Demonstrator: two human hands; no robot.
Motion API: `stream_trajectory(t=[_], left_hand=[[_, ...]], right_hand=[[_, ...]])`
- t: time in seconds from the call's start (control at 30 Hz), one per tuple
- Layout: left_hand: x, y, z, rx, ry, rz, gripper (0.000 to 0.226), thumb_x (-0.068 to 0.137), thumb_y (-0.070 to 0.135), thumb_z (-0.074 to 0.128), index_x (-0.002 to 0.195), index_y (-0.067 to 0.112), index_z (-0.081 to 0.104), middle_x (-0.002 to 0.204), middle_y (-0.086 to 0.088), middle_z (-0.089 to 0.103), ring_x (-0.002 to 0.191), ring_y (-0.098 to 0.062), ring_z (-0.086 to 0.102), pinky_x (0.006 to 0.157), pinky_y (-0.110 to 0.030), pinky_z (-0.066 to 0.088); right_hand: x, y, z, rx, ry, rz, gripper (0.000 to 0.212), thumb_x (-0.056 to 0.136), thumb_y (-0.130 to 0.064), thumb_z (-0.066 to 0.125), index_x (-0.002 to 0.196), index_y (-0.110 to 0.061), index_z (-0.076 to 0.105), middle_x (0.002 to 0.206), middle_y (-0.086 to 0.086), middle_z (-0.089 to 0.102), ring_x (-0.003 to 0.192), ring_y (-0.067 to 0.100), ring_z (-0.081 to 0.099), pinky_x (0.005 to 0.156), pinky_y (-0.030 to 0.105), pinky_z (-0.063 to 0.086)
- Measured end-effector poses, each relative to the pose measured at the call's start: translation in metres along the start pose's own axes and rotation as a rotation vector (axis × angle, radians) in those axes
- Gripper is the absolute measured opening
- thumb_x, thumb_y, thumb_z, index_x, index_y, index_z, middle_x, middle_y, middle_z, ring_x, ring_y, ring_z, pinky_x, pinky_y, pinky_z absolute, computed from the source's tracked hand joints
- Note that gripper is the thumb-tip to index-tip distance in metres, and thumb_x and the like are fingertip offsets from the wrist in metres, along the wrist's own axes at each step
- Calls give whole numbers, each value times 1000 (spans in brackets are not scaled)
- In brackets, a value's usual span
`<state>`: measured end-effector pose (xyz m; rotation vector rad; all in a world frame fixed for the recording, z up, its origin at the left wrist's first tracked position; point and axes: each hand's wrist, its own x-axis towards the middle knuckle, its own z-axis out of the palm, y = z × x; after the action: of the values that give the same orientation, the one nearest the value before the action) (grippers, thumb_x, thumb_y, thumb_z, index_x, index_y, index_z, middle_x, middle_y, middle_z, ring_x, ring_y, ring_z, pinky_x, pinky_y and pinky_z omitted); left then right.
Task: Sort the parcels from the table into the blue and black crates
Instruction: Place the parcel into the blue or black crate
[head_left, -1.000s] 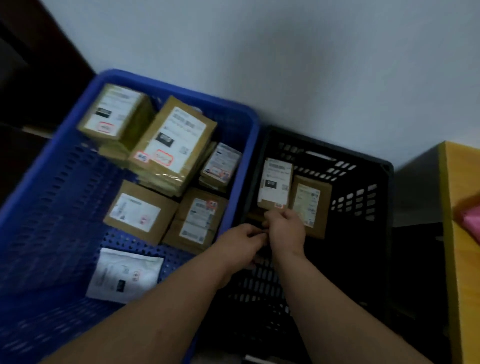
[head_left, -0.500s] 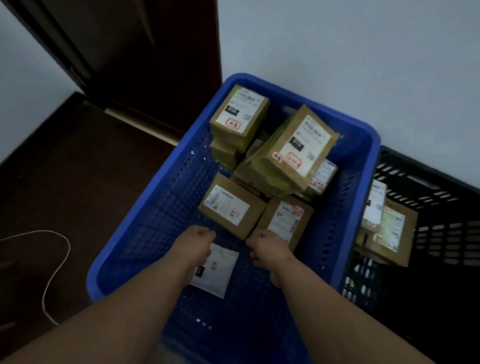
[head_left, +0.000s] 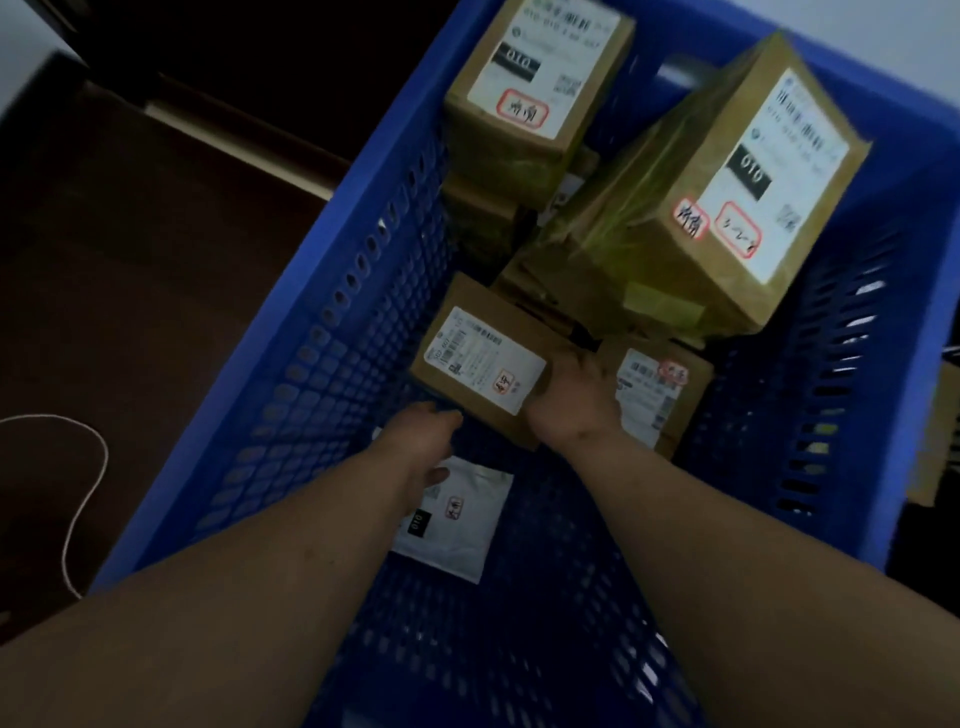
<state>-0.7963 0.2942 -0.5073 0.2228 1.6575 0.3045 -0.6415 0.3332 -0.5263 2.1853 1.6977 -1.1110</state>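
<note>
Both my arms reach down into the blue crate. A flat brown parcel with a white label lies in its middle. My right hand grips that parcel's right edge, fingers curled over it. My left hand holds its near left corner, fingertips tucked under the edge. Below my left wrist a white pouch parcel lies on the crate floor. A smaller brown parcel sits just right of my right hand.
Two large taped boxes are stacked at the crate's far end. At the right edge of the view a brown parcel shows beyond the blue wall. A white cord lies on the dark floor to the left.
My hands left the black crate, swung left into the blue one and reached forward. They now hold the flat brown parcel, and the view has moved closer.
</note>
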Motion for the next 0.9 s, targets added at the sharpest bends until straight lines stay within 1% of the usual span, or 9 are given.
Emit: stream_trajectory(t=[0.1,0.27,0.37,0.5,0.57,0.63,0.7,0.77,0.9], left_hand=[[15,-3,14,-62,-40,-67,49,100,25,54,146,16,38,107,-2,55,113,-21,53,96,-37,52],[23,-1,25,-246,-102,-139,42,99,17,55,140,13,46,139,-9,52,114,-20,54,91,-36,52],[23,-4,20,-372,-50,-182,29,98,17,57,126,9,61,121,-13,62,108,-24,59,80,-31,54],[19,-20,8,-383,100,-172,20,97,24,59,104,7,67,94,-13,67,87,-24,62,81,-35,54],[10,-29,6,-399,124,-169,20,97,26,59,105,9,66,99,-13,67,94,-26,61,88,-37,54],[-4,-37,7,-419,155,-158,18,98,28,58,108,14,63,101,-10,66,95,-25,60,82,-35,54],[-19,-44,5,-435,194,-123,19,98,31,57,109,16,62,101,-10,66,90,-24,61,73,-33,53],[-33,-49,3,-422,247,-71,30,93,36,61,115,15,63,107,-12,68,93,-28,64,79,-37,56],[-74,-41,1,-382,319,9,36,96,31,58,126,11,58,112,-13,66,96,-31,64,78,-40,55]], right_hand=[[17,0,1,-71,-38,-11,76,91,-30,58,154,-17,17,159,10,17,141,34,21,113,44,29],[18,-2,1,-118,11,-16,83,85,-40,63,152,-18,19,156,7,20,140,31,21,109,45,22],[14,-6,-3,-127,-35,6,77,82,-45,63,147,-20,29,148,7,29,134,30,27,102,43,24],[4,-9,-3,-106,-113,-17,60,82,-40,61,137,-27,41,141,6,35,129,31,31,99,42,26],[-5,-10,-2,-4,-146,-38,61,83,-38,61,139,-31,37,141,6,36,128,32,34,102,43,30],[-18,-10,-4,126,-195,-67,56,84,-33,60,135,-31,37,134,4,44,122,30,43,101,43,40],[-32,-8,-11,229,-224,-92,42,86,-27,57,124,-27,42,116,2,55,106,24,55,89,39,51],[-49,-5,-21,272,-231,-109,32,88,-26,57,117,-27,44,106,-1,57,96,20,58,81,34,53],[-87,-2,-43,320,-283,-105,56,86,-39,63,137,-25,44,124,0,55,108,20,56,92,37,51]])
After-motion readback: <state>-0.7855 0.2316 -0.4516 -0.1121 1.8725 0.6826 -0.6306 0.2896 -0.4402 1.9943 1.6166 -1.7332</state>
